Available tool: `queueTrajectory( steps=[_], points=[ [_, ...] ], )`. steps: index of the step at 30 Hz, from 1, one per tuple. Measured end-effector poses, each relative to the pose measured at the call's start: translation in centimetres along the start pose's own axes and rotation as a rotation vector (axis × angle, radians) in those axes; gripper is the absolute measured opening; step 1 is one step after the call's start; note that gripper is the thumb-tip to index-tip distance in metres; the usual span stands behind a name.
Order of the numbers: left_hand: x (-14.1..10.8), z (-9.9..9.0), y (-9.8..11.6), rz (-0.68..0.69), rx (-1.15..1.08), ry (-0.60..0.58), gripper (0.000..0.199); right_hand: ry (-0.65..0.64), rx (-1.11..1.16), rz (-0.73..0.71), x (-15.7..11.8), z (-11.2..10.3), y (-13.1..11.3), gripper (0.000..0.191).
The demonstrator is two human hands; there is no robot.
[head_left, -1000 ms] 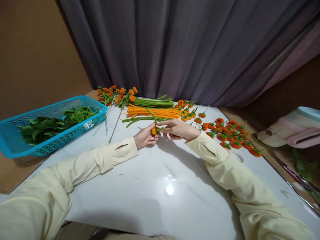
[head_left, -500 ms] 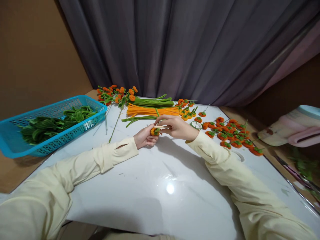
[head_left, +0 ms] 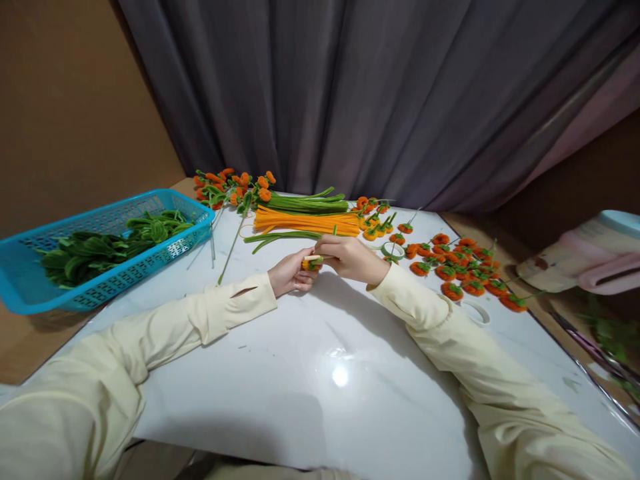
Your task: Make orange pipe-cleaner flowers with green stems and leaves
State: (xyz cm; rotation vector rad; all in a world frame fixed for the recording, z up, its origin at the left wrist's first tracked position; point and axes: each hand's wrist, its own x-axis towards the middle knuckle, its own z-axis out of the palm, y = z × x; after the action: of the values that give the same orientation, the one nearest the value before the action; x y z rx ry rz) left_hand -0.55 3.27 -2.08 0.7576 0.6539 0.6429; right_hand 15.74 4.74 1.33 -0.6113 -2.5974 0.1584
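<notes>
A small orange-yellow pipe-cleaner pumpkin (head_left: 311, 265) with a green top sits in the closed fingers of my left hand (head_left: 291, 273). Just to its right, my right hand (head_left: 354, 259) is closed in a pinch on a thin pale stick (head_left: 314, 257), whose end lies against the pumpkin's top. A short green pipe-cleaner end (head_left: 335, 230) rises behind the right fingers; which hand has it, I cannot tell. Behind both hands lie a bundle of orange pipe cleaners (head_left: 305, 221) and some green pipe cleaners (head_left: 300, 203).
A blue basket (head_left: 107, 283) of green leaf pieces stands at the left. Several orange pumpkins (head_left: 473, 287) lie at the right, with yellow ones (head_left: 373, 233) nearer the middle. Finished-looking orange sprigs (head_left: 235, 183), a tape roll (head_left: 393, 251), a white ring (head_left: 475, 312) and a jug (head_left: 583, 253) surround them.
My right hand has shifted slightly left and down, and the pale stick shows less of its length. The green end above the hand has moved right. My left hand stays put.
</notes>
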Motion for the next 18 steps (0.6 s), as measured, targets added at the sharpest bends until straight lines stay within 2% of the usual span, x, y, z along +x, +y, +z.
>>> queueTrajectory(
  steps=[9,14,18],
  points=[
    [0.06,-0.3,-0.25,0.044,0.015,0.001,0.038,-0.036,-0.105,0.013,-0.03,-0.32,-0.52,0.018],
    [0.05,-0.16,-0.18,0.026,-0.006,0.052,0.038,-0.091,-0.099,0.008,-0.08,-0.82,-0.92,0.018],
    [0.05,-0.16,-0.19,0.039,-0.029,0.071,0.036,-0.067,-0.09,0.014,-0.08,-0.81,-0.99,0.023]
  ],
)
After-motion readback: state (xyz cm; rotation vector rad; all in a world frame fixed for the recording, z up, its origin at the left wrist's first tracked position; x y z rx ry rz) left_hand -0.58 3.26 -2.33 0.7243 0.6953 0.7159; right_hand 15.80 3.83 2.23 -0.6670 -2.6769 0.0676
